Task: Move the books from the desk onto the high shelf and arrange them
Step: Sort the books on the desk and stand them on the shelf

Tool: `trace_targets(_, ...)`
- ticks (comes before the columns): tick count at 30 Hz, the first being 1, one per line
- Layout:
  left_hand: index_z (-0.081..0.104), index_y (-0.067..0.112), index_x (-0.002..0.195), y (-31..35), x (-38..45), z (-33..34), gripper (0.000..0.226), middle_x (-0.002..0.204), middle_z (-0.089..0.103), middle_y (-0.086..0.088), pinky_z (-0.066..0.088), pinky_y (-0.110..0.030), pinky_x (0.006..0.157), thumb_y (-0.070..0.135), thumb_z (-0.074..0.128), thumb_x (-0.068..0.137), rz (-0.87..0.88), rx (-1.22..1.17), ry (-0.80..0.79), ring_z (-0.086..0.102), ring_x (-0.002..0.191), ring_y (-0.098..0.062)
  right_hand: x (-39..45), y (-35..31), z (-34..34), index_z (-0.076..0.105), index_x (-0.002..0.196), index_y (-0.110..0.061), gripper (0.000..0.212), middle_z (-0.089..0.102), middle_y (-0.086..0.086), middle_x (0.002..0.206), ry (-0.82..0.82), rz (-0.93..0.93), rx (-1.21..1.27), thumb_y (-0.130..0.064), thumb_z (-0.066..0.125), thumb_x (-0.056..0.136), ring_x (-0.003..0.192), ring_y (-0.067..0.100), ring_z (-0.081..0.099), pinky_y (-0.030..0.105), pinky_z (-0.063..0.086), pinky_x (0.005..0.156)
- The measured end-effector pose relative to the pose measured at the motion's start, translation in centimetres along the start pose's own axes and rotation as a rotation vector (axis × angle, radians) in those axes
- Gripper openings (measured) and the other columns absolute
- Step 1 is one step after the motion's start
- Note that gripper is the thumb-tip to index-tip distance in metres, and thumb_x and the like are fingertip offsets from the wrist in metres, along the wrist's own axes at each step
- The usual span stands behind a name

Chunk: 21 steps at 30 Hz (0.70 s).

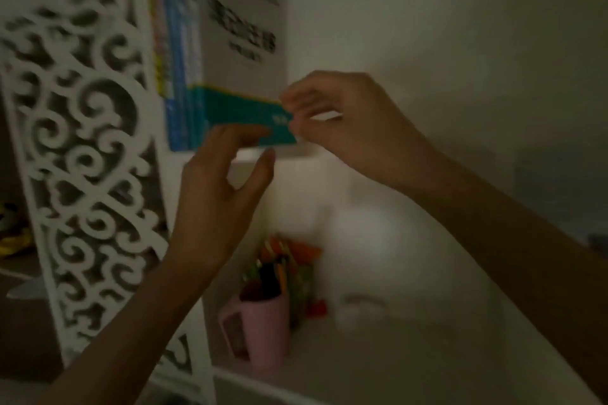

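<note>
Several books (179,52) stand upright at the left end of the high shelf (289,154), the outermost one showing a white cover (241,43) with black print and a teal band (243,112) along its bottom. My left hand (217,187) is raised just below that band, fingers touching its lower edge, thumb apart. My right hand (332,115) is at the book's lower right corner with fingertips pinching or touching it; blur hides the exact contact.
A white carved scrollwork panel (82,154) forms the shelf's left side. On the lower shelf stands a pink mug (260,329) with coloured pens, next to a patterned holder (302,283). A white wall (460,43) fills the right.
</note>
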<state>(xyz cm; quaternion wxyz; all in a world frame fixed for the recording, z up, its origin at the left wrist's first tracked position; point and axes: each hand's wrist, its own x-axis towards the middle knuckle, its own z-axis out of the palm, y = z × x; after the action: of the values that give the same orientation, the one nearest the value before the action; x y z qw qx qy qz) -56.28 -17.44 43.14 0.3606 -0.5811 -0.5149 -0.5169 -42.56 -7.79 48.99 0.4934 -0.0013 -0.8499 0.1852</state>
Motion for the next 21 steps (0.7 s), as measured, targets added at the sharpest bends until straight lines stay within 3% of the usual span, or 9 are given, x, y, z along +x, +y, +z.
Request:
trace_targets(3,0.056,0.034,0.104,4.4,-6.5,3.1,0.02,0.096,0.055,0.028,0.043,-0.004,0.073,0.039,0.049,0.086,-0.087,-0.24,-0.22,0.056,0.091,0.01,-9.7,-0.2,-3.0,0.062,0.1,-0.025,0.025,0.068,-0.008,0.097,0.014,0.087,0.019,-0.01,0.068,0.081,0.091,0.001,0.064,0.015,0.052,0.077)
trace_targets(6,0.054,0.042,0.098,8.3,-14.4,7.5,0.014,0.095,0.059,0.028,0.043,-0.005,0.072,0.039,0.051,0.085,-0.195,-0.471,-0.478,0.058,0.085,0.011,-20.7,1.8,-4.7,0.061,0.1,-0.031,0.024,0.065,-0.021,0.097,0.011,0.355,-0.099,-0.02,0.065,0.078,0.092,-0.005,0.062,0.011,0.05,0.078)
trace_targets(10,0.057,0.035,0.097,12.3,-26.1,14.2,0.009,0.091,0.061,0.017,0.044,-0.008,0.069,0.031,0.059,0.089,-0.446,-0.657,-0.897,0.06,0.082,0.003,-36.4,5.9,-7.5,0.061,0.099,-0.033,0.03,0.064,-0.014,0.097,-0.053,0.821,-0.209,-0.009,0.069,0.083,0.087,-0.013,0.057,0.01,0.046,0.075)
trace_targets(14,0.062,0.016,0.101,16.6,-34.9,20.2,0.012,0.095,0.06,0.011,0.041,-0.004,0.074,0.019,0.061,0.089,-0.561,-0.66,-1.217,0.058,0.088,0.0,-50.5,9.7,-11.8,0.069,0.099,-0.012,0.022,0.065,-0.004,0.095,-0.057,1.227,-0.302,0.0,0.067,0.081,0.071,-0.023,0.054,0.003,0.043,0.071)
trace_targets(17,0.066,0.007,0.102,19.2,-38.3,24.4,0.018,0.1,0.062,0.0,0.042,-0.006,0.076,0.016,0.062,0.087,-0.595,-0.62,-1.301,0.059,0.093,-0.008,-58.0,11.8,-14.4,0.071,0.088,-0.022,0.019,0.07,-0.001,0.1,0.013,1.456,-0.27,-0.006,0.069,0.078,0.083,-0.004,0.064,0.02,0.05,0.074)
trace_targets(19,0.067,0.006,0.102,20.1,-40.5,27.3,0.028,0.102,0.065,-0.006,0.047,-0.015,0.081,0.028,0.061,0.085,-0.614,-0.554,-1.35,0.061,0.095,-0.017,-62.0,13.6,-14.9,0.069,0.096,-0.008,0.016,0.067,0.016,0.107,0.019,1.633,-0.334,-0.001,0.062,0.084,0.097,0.026,0.063,0.02,0.045,0.072)
trace_targets(21,0.067,0.006,0.101,20.9,-43.0,29.7,0.04,0.102,0.065,-0.01,0.05,-0.031,0.085,0.04,0.06,0.081,-0.647,-0.474,-1.4,0.061,0.093,-0.021,-64.2,14.5,-14.4,0.065,0.099,-0.001,0.015,0.063,0.019,0.101,0.083,1.772,-0.26,0.002,0.056,0.087,0.098,0.035,0.06,0.028,0.05,0.079)
